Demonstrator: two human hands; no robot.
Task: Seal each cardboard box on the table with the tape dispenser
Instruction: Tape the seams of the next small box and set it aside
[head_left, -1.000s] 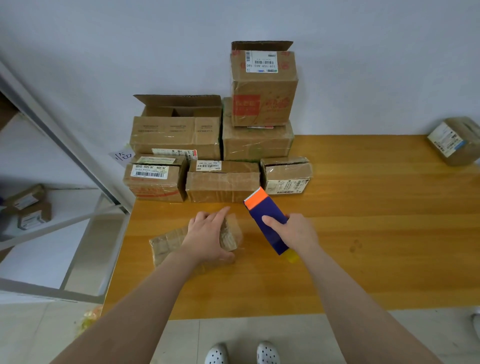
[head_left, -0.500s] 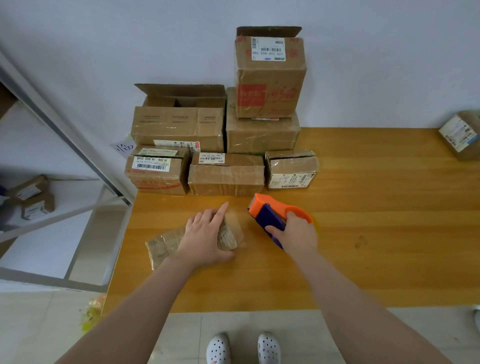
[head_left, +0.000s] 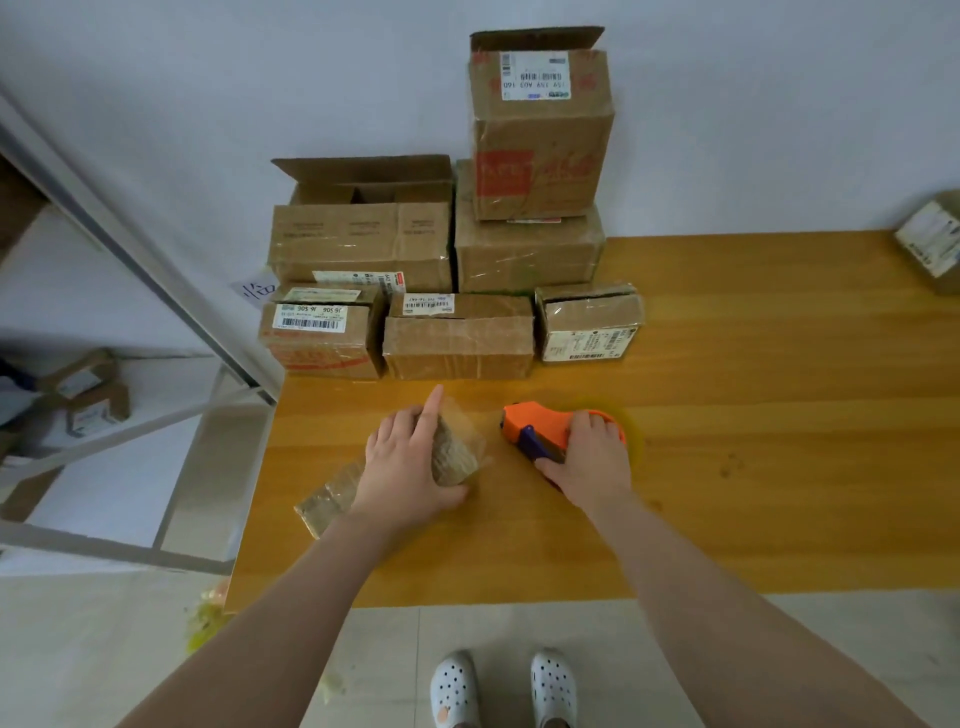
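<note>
The left hand (head_left: 410, 467) lay spread over the small cardboard box (head_left: 332, 501), pressing it to the table (head_left: 753, 426); the box's long axis ran from near-left to far-right. The right hand (head_left: 589, 465) gripped the tape dispenser (head_left: 537, 423) just beside that far-right end, nose towards it.

Soft, even indoor light casts only faint shadows on the table (head_left: 779, 415). The boxes (head_left: 527, 254) show a mild sheen. Wide-angle distortion bends the shelf frame (head_left: 130, 249) at left; detail is slightly soft.
</note>
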